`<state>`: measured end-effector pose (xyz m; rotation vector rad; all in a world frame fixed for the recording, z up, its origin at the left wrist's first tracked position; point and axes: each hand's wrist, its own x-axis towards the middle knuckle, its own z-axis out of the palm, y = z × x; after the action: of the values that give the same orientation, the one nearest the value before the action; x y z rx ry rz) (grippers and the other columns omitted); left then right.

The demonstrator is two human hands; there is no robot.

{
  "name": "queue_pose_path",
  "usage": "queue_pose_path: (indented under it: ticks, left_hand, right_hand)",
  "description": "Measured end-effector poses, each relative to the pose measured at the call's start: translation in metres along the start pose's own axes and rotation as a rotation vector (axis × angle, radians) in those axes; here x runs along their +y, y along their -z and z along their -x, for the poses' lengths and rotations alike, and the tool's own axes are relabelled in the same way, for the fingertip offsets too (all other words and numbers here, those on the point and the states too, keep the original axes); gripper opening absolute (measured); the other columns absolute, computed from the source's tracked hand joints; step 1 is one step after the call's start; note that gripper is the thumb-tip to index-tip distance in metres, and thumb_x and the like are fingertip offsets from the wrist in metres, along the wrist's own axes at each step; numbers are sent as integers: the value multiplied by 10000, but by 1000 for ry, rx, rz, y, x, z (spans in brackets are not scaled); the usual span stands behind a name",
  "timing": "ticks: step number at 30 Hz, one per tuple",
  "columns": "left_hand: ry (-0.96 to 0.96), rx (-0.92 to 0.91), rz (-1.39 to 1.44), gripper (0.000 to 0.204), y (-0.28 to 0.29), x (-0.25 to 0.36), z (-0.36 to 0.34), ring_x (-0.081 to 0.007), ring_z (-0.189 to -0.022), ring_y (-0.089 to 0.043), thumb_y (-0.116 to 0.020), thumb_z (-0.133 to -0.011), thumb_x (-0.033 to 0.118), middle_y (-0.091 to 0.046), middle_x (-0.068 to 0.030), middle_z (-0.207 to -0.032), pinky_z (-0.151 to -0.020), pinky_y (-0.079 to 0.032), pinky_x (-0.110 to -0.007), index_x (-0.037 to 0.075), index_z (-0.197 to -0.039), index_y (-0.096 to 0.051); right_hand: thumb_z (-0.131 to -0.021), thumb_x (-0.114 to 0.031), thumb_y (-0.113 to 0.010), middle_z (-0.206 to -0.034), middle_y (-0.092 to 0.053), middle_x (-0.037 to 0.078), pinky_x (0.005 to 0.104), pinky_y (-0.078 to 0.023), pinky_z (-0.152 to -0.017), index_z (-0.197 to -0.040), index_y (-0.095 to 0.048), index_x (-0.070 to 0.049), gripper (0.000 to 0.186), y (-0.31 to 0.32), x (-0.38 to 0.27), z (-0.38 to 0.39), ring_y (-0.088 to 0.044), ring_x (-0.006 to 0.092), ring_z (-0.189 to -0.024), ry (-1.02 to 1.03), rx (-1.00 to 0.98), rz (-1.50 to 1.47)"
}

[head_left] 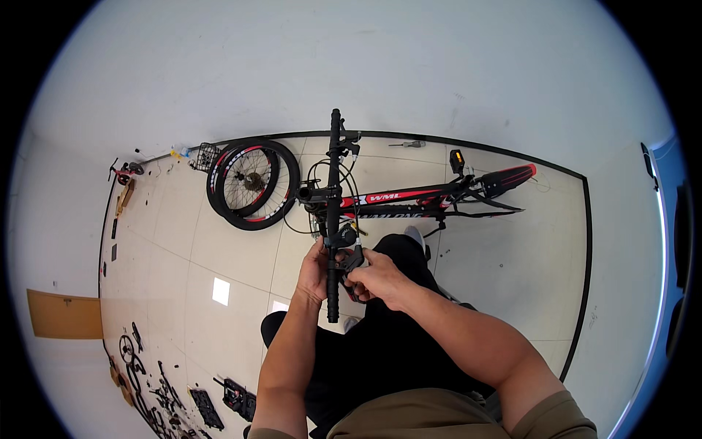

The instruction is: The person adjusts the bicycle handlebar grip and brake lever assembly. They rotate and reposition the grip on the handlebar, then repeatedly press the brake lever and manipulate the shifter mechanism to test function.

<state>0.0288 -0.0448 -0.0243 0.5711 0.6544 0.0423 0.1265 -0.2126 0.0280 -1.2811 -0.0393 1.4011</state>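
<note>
A black bicycle handlebar (333, 164) runs away from me, fixed to a black and red bicycle frame (409, 196) that extends to the right without a front wheel. My left hand (313, 274) is closed against the left side of the bar, by the black shifter (341, 237). From the right, my right hand (379, 278) is closed round the black brake lever (355, 259), just beyond the near grip (333, 304). Something dark with a bit of red shows under the right fingers; I cannot make it out. Cables (356, 186) loop around the bar's middle.
Two bicycle wheels (292, 183) lie overlapping on the tiled floor, left of the handlebar. Beyond them is a wire basket (204, 156). A screwdriver-like tool (413, 144) lies by the far wall. A black tool case (207, 408) and many loose parts are spread at lower left.
</note>
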Motion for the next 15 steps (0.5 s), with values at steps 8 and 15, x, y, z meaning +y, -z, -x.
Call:
queue_pose_path:
  ticks: [8, 15]
  left_hand:
    - [24, 9, -11, 511, 10, 1, -6, -244, -831, -697, -483, -1087, 496, -617, -23, -822, -750, -614, -412, 27, -1156, -674]
    - [0, 46, -7, 546, 9, -1, -4, -244, -794, -685, -484, -1081, 516, -615, -22, -822, -697, -606, -408, 13, -1169, -676]
  right_hand:
    - [-898, -50, -657, -882, -669, 76, 305, -508, -592, -1189, -600, -17, 298, 1, 1, 0, -605, 129, -665, -22, -21, 43]
    - [-900, -51, -653, -878, -669, 71, 300, -508, -590, -1190, -600, -5, 299, -1, -3, 4, -609, 123, -668, -14, -7, 44]
